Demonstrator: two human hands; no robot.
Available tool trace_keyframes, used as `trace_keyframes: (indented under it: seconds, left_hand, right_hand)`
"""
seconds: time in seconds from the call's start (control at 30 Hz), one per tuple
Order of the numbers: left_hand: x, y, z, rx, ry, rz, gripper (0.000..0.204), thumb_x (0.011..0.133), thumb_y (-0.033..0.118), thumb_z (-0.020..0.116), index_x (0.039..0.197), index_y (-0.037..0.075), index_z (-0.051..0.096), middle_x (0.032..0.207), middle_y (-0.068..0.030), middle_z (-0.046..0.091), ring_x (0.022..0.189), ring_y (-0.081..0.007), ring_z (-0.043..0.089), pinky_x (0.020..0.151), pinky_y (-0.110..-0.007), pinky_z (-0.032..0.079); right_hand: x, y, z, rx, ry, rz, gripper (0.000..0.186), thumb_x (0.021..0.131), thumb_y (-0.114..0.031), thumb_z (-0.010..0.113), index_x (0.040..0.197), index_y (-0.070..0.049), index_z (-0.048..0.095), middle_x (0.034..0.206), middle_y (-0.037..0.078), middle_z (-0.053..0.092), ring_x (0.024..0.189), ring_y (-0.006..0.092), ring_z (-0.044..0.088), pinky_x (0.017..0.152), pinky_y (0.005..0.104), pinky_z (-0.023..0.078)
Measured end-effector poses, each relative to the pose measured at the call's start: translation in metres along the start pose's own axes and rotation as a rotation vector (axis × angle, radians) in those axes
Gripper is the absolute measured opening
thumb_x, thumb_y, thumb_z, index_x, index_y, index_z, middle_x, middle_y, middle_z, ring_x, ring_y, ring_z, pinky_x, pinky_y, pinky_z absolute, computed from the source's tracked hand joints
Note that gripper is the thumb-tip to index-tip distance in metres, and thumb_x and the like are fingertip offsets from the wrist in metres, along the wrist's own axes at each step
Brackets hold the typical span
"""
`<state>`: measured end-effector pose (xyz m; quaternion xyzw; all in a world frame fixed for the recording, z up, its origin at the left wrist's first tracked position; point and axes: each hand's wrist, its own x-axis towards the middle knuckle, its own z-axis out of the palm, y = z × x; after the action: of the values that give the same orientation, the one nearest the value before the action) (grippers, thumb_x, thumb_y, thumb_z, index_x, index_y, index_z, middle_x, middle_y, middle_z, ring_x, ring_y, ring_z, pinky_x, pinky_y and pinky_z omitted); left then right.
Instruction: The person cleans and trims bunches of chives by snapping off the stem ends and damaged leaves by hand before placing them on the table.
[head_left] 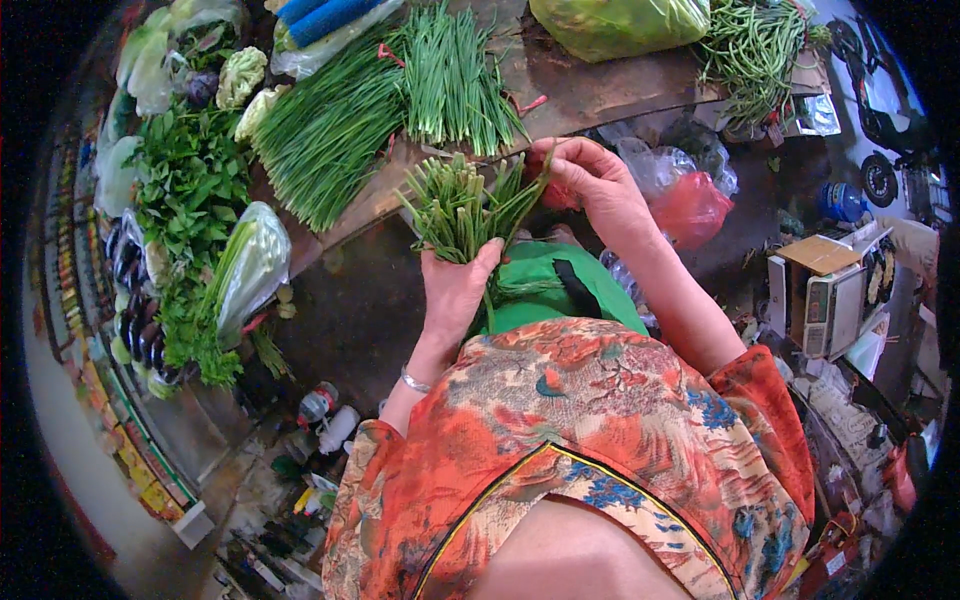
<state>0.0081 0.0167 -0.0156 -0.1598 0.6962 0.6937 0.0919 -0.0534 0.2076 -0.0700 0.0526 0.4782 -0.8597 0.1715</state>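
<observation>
My left hand [456, 288] is wrapped round a bunch of leafy greens [455, 212] in front of my body, its cut stem ends pointing up and away from me. To the right of the bunch, my right hand [602, 188] pinches the end of one thin green stem [536, 188] between thumb and forefinger. The lower leaves of the bunch are mostly hidden by my left hand. Just beyond, two tied bundles of long green chives, one wider on the left [325, 130] and one upright [450, 85], lie on a wooden table [385, 190].
Leafy herbs [190, 180], a bagged green vegetable [250, 275] and eggplants [150, 335] line the left. Long green beans [755, 55] and a yellow-green bag [625, 25] lie at the back right. Plastic bags [695, 205] and a boxy appliance [830, 310] stand on the right.
</observation>
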Motion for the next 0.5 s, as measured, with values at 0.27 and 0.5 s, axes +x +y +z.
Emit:
trace_keyframes:
  seconds: [0.27, 0.5]
  left_hand:
    - [0.002, -0.004, -0.004, -0.018, -0.012, -0.063, 0.022, 0.082, 0.005, 0.069, 0.101, -0.002, 0.059, 0.089, -0.0061, 0.065, 0.072, -0.0126, 0.062, 0.067, -0.028, 0.052]
    - [0.005, -0.012, -0.01, -0.113, 0.026, -0.048, 0.021, 0.084, 0.002, 0.066, 0.104, -0.001, 0.058, 0.091, -0.0048, 0.065, 0.074, -0.0132, 0.062, 0.069, -0.029, 0.054]
  right_hand:
    - [0.011, 0.002, -0.024, 0.468, 0.139, -0.004, 0.02, 0.098, -0.021, 0.052, 0.11, -0.005, 0.058, 0.099, 0.009, 0.065, 0.084, 0.0168, 0.061, 0.069, 0.0333, 0.051]
    - [-0.004, -0.004, -0.035, -0.681, -0.065, -0.111, 0.01, 0.086, -0.011, 0.068, 0.091, -0.005, 0.062, 0.082, -0.004, 0.059, 0.07, 0.0043, 0.052, 0.062, 0.0212, 0.044]
